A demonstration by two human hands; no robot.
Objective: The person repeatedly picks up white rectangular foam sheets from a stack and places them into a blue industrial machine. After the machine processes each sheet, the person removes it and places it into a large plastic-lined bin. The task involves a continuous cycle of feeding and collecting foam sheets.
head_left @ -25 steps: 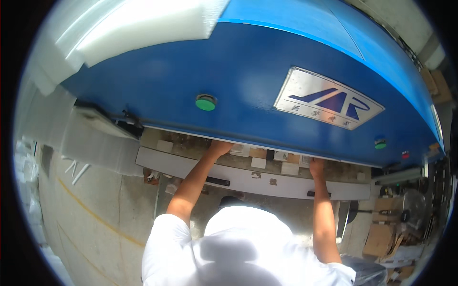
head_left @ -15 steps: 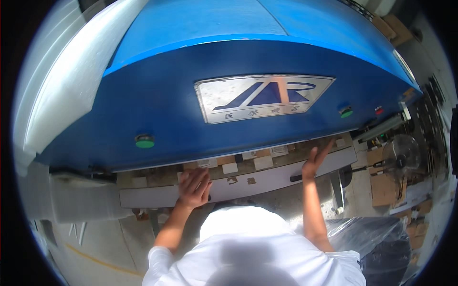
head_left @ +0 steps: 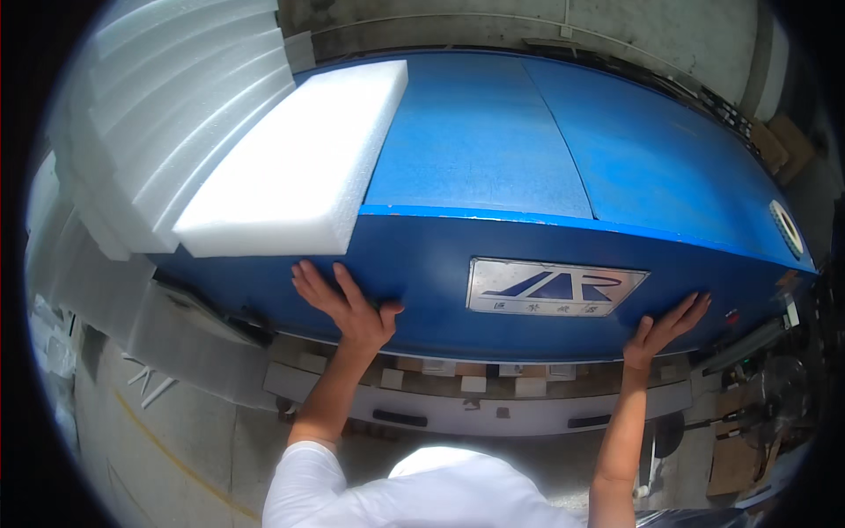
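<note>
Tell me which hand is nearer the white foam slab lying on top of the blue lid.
Left. The left hand presses flat on the blue lid's front face just below the white foam slab; the right hand presses far off to the right.

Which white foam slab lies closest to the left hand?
The single flat slab on the blue lid, just above the left hand; the other slabs are stacked farther left.
</note>
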